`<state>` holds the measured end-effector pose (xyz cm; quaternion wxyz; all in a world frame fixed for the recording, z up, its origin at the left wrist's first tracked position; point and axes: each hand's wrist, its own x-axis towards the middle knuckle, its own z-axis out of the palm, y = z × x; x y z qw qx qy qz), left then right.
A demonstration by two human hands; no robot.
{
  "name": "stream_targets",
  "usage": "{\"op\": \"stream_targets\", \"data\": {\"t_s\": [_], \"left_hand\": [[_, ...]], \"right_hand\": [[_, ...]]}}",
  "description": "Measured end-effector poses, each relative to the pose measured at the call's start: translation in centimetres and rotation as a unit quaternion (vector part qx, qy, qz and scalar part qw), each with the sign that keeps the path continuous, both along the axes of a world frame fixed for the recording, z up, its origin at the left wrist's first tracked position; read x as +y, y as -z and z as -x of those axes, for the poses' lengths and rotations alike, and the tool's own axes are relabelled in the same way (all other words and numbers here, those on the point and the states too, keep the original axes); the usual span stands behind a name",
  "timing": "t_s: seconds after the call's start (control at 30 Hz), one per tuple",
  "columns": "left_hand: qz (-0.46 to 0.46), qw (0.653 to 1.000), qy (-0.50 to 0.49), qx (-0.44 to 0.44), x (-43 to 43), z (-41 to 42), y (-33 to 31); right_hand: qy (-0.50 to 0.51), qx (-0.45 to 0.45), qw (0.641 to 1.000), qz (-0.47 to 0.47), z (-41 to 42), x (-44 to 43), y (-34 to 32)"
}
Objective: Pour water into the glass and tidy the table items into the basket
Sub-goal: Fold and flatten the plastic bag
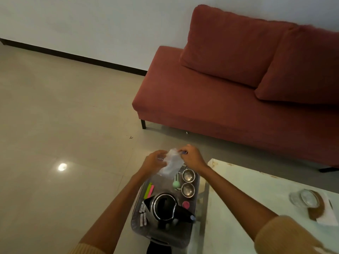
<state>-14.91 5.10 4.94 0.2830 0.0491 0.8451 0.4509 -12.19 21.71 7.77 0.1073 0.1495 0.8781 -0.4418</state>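
A red sofa (229, 85) was seen along the wall, with the white table (256, 195) in front of it at the right. On the table, a glass (302, 198) was seen lying tipped on a brown coaster (317, 209), well apart from both hands. Left of the table edge, the grey basket (146, 230) was found already loaded: a black kettle (165, 208) near its middle, two small metal cups (188, 182) at its far right, coloured clips (149, 189) at its left.

Above the basket's far end, a clear plastic bag (171, 163) was held between both hands, its long axis running down towards the basket. The left hand (156, 161) was closed on the bag's left edge, and the right hand (192, 156) was pinched on its top corner. Both hands were equally near; a release straight down was judged enough to land the bag inside.
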Motion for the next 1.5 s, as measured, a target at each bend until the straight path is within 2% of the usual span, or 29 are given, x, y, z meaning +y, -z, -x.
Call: {"op": "stream_targets", "data": {"t_s": [0.1,0.37,0.63,0.77,0.9,0.97,1.07,1.17,1.3,1.5], "left_hand": [[0.062,0.997,0.045,-0.002,0.8,0.8,2.2],[0.15,0.984,0.066,-0.062,1.0,3.1,10.0],[0.154,0.982,0.049,-0.1,1.9,4.2,15.5],[0.158,0.983,0.03,-0.095,2.0,4.0,16.2],[0.161,0.985,0.018,-0.063,1.8,3.3,16.0],[0.148,0.989,0.0,-0.019,1.5,3.0,15.6],[0.121,0.991,-0.051,-0.016,1.4,2.9,15.4],[0.111,0.992,-0.018,-0.061,1.4,2.8,16.1],[0.087,0.989,0.05,-0.111,1.5,2.1,17.7],[0.069,0.99,0.077,-0.095,1.5,1.9,18.4]], "right_hand": [[-0.009,-0.038,0.999,-0.008,1.0,-1.4,2.7],[0.049,-0.118,0.992,-0.013,3.4,-2.0,10.3],[-0.02,-0.169,0.984,-0.043,4.3,-1.3,15.2],[-0.056,-0.215,0.971,-0.084,4.4,-0.9,16.0],[-0.079,-0.243,0.964,-0.075,3.9,-0.4,15.8],[-0.069,-0.238,0.965,-0.088,3.4,-0.4,15.8],[0.021,-0.194,0.975,-0.103,2.4,-0.6,16.2],[0.08,-0.199,0.974,-0.068,0.7,-1.3,17.0],[0.071,-0.246,0.966,0.016,-0.8,-2.9,18.0],[0.058,-0.234,0.969,0.047,-0.9,-3.3,17.5]]}}
